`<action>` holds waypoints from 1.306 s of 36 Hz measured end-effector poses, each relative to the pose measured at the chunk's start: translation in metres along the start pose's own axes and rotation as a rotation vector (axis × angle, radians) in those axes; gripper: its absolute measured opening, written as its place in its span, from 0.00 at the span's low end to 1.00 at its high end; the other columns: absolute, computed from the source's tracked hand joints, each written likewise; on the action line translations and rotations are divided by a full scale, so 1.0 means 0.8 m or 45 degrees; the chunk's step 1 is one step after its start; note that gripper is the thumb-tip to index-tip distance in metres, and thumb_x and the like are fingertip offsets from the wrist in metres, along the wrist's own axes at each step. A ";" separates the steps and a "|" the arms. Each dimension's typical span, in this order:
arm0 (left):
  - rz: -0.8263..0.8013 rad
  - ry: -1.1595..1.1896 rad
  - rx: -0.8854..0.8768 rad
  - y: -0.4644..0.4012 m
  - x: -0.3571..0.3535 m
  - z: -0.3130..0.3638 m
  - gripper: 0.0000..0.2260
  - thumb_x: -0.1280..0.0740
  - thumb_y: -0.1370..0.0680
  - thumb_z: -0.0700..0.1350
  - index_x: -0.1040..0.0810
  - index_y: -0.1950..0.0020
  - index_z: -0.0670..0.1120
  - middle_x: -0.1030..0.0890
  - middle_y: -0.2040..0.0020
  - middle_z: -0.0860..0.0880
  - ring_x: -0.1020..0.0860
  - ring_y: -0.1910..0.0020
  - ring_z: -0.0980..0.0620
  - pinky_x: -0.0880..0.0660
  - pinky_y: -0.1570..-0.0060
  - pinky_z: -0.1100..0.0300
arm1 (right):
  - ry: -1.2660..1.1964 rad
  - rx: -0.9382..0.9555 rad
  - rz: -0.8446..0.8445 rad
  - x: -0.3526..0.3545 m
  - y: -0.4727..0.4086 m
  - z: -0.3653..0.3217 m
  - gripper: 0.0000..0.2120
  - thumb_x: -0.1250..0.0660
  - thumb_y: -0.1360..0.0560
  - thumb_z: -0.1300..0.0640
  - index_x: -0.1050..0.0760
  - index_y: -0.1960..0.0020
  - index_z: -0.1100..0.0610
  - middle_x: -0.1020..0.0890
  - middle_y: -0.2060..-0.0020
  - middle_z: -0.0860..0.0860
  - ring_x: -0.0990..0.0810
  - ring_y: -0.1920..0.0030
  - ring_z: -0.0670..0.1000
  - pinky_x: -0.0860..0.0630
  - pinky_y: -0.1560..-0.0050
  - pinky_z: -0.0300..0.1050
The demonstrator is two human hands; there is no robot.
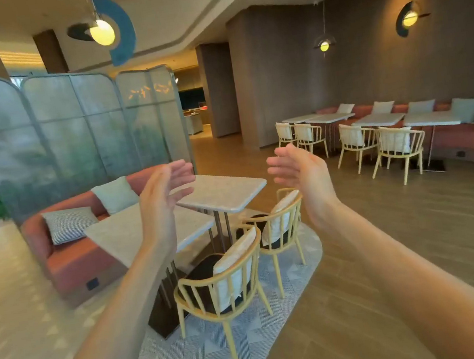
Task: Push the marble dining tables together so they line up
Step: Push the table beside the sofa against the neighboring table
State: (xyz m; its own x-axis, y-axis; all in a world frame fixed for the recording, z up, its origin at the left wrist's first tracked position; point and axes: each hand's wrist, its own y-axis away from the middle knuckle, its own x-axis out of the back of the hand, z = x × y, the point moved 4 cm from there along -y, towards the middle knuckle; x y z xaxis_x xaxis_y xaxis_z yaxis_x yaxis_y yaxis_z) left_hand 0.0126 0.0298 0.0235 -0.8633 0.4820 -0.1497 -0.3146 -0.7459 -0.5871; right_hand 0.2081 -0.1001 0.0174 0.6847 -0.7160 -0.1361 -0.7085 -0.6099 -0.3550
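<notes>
Both forearms reach forward, the left hand [160, 194] and right hand [297, 168] raised in the air with fingers spread, palms facing, holding nothing. Beyond them the near marble table [125, 233] and far marble table [219, 192] stand offset at the sofa [68, 261], corners nearly meeting. Stone tops on pedestal bases likely push heavy and rigid, so flat palms on a tabletop's side edge seem the best purchase.

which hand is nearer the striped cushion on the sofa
Left. The left hand is raised just right of the striped cushion in the view; the right hand is farther right, above the chairs.

sofa [71, 261] behind tables [222, 191] | chairs [222, 286] before tables
</notes>
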 end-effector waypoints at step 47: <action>-0.049 0.099 0.405 -0.533 -0.585 -0.750 0.14 0.43 0.16 0.42 0.20 0.40 0.36 0.17 0.45 0.37 0.18 0.49 0.42 0.21 0.48 0.47 | 0.099 -0.210 0.152 0.356 -0.859 0.448 0.09 0.38 0.19 0.56 0.20 0.46 0.56 0.14 0.51 0.55 0.15 0.46 0.59 0.20 0.41 0.57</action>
State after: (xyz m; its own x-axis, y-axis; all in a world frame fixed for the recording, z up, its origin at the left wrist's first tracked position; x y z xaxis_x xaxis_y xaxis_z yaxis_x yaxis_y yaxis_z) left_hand 0.7877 0.3982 -0.1331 -0.8196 0.5369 -0.1999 -0.4641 -0.8268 -0.3177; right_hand 0.9514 0.2366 -0.1089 0.5834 -0.8067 -0.0944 -0.8066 -0.5619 -0.1832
